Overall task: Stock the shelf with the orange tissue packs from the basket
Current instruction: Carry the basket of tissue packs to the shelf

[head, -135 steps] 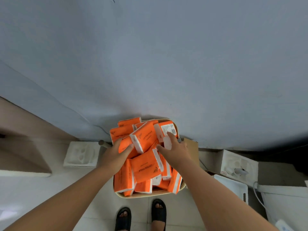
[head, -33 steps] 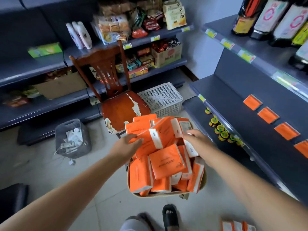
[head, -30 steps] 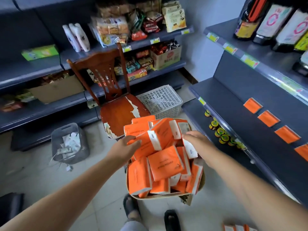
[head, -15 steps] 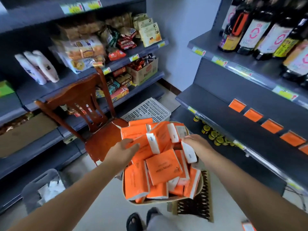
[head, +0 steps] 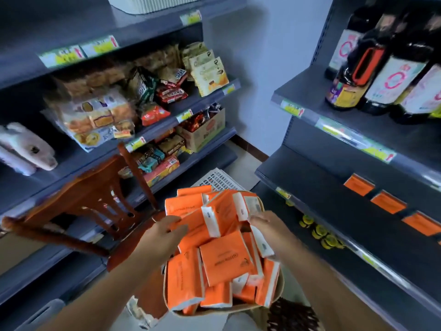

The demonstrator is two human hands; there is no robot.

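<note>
A beige basket (head: 281, 289) heaped with orange tissue packs (head: 224, 260) hangs in front of me at the lower centre. My left hand (head: 161, 237) grips its left side and my right hand (head: 268, 226) grips its right side; the fingertips of both are hidden among the packs. To the right, a dark shelf (head: 334, 212) carries three orange packs lying flat in a row (head: 387, 202), apart from the basket.
A worn wooden chair (head: 83, 206) stands close on the left. A white plastic crate (head: 220, 181) sits on the floor behind the basket. Yellow-lidded jars (head: 319, 232) line the lower right shelf, dark bottles (head: 381, 75) the upper one. Snacks (head: 143, 96) fill the left shelves.
I have turned from the wall into the shop aisle with the basket held in both hands. The view has lifted and the chair and right shelf are closer.
</note>
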